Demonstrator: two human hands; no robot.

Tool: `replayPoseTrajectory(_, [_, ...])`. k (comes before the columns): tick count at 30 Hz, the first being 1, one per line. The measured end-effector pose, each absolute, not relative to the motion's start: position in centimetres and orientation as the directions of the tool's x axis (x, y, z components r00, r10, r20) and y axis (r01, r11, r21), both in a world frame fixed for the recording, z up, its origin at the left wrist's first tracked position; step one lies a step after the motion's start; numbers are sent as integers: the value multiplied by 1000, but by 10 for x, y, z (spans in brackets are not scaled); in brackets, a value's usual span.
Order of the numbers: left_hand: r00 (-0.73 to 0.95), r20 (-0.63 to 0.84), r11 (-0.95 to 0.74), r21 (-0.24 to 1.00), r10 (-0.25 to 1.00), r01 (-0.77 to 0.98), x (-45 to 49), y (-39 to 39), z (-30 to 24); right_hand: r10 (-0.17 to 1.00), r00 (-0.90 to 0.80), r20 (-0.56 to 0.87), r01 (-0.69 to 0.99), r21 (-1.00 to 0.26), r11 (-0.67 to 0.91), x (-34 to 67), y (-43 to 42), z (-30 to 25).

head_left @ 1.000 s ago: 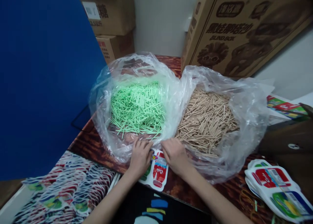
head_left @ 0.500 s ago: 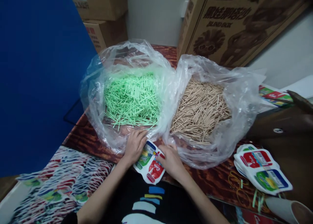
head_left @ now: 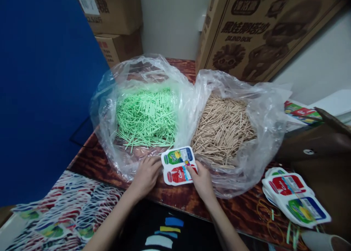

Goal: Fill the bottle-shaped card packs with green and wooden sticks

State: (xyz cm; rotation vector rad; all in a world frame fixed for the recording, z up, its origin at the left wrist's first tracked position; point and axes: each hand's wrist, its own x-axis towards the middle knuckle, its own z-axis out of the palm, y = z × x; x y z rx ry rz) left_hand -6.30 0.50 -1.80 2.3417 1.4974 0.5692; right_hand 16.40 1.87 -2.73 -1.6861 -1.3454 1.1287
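My right hand pinches a printed card showing a green-blue bottle above a red one, holding it up at the bags' near edge. My left hand rests curled against the clear plastic of the left bag, just left of the card; what its fingers grip, if anything, I cannot make out. That bag holds a heap of green sticks. The right clear bag holds tan wooden sticks.
A stack of like printed cards lies at the right with loose rubber bands beside it. More printed sheets lie at lower left. A blue board stands left, cardboard boxes behind, a brown bag at right.
The card has been lifted from the table and turned to face up and level, now held by my right hand. My left hand has come off it onto the left bag.
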Motion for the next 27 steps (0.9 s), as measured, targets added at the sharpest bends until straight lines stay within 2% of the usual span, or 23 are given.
replayPoseTrajectory(3, [345, 179, -387, 503, 921, 773, -74, 15, -17, 954, -53, -296, 305, -914, -267, 170, 14, -29])
replayPoseTrajectory(5, [337, 169, -375, 488, 926, 788, -74, 28, -19, 930, -111, -350, 288, -907, -307, 173, 11, -28])
replayPoseTrajectory(8, [366, 136, -388, 408, 921, 826, -66, 51, -24, 932, -70, -355, 307, -897, -319, 170, 6, -27])
replayPoseTrajectory(11, [263, 162, -307, 391, 951, 868, -58, 64, -22, 922, -26, -386, 237, -898, -369, 163, 2, -25])
replayPoseTrajectory(13, [186, 163, -243, 494, 969, 835, -55, 62, -16, 915, -19, -403, 155, -905, -396, 159, 2, -22])
replayPoseTrajectory(16, [204, 107, -220, 694, 973, 686, -51, 51, -7, 912, -4, -410, 61, -910, -409, 155, 4, -21])
replayPoseTrajectory(18, [202, 77, -189, 761, 976, 621, -48, 46, -6, 911, -8, -412, 61, -910, -411, 152, 5, -24])
replayPoseTrajectory(20, [147, 40, -123, 777, 988, 617, -46, 44, -12, 917, -34, -397, 134, -911, -389, 149, 6, -27])
replayPoseTrajectory(23, [122, -26, -61, 753, 992, 655, -44, 44, -24, 948, -66, -312, 377, -887, -266, 149, 5, -30])
replayPoseTrajectory(27, [156, -12, -106, 681, 988, 725, -42, 39, -29, 966, -72, -247, 697, -706, -128, 156, 6, -29])
